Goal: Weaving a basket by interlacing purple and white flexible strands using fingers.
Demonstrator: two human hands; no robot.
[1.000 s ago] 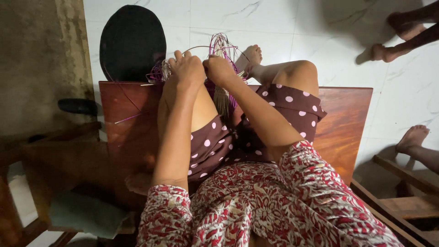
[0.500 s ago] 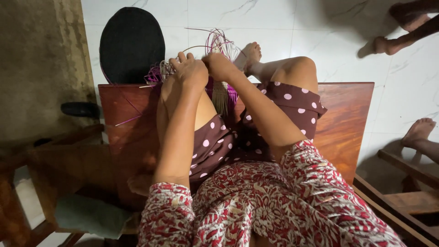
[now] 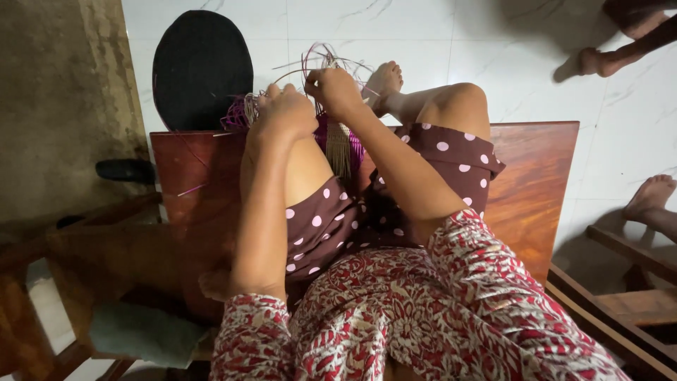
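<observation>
Woven basketwork (image 3: 338, 144) in purple and straw-coloured strands sits propped between your raised knees, at the far edge of the reddish wooden tabletop (image 3: 536, 183) you are seated on, with loose thin strands (image 3: 321, 60) arching up and out from its top. Your left hand (image 3: 285, 113) is curled over the near rim of the piece, fingers closed on the weave, and your right hand (image 3: 335, 90) is pinched narrow just beside it, holding one or more of the free strands. Both hands almost touch each other, directly above the work. Judge the piece as light and springy: the strands look thin, flexible and likely to whip back or kink if bent sharply, so grip close to where a strand leaves the woven body, and steady the denser woven part instead of the loose ends. A round black mat (image 3: 202, 67) lies on the white tiled floor (image 3: 536, 42) just beyond.
</observation>
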